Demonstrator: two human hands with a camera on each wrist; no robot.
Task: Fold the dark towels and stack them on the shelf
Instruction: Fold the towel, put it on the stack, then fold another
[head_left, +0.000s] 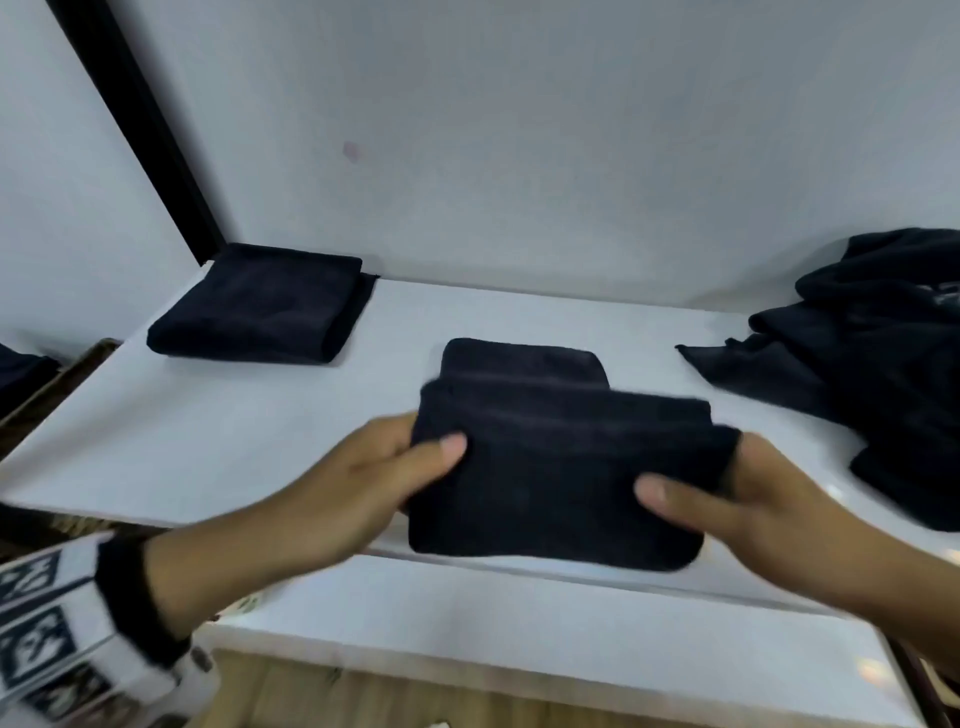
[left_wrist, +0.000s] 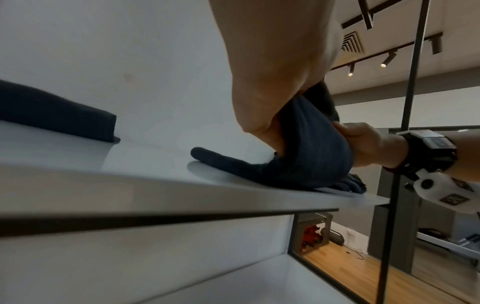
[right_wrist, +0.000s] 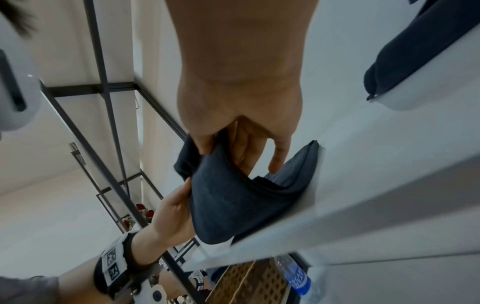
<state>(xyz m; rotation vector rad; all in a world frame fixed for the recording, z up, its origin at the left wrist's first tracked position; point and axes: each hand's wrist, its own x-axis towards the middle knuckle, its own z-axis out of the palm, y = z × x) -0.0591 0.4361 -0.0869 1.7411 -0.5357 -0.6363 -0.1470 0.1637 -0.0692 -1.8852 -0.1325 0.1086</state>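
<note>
A folded dark towel (head_left: 556, 467) lies at the front middle of the white shelf (head_left: 260, 441), its near edge lifted off the board. My left hand (head_left: 374, 473) grips its left side, thumb on top. My right hand (head_left: 727, 499) grips its right side the same way. In the left wrist view the towel (left_wrist: 306, 156) curves up from the shelf into my left hand (left_wrist: 272, 86). In the right wrist view my right hand (right_wrist: 241, 115) pinches the towel (right_wrist: 233, 201). A finished folded towel (head_left: 260, 312) sits at the back left corner. An unfolded heap of dark towels (head_left: 872, 364) lies at the right.
The shelf's back wall (head_left: 519, 156) is white, with a black frame post (head_left: 140, 124) at the left. A lower white shelf (head_left: 519, 649) lies below the front edge. A water bottle (right_wrist: 296, 279) stands under the shelf in the right wrist view.
</note>
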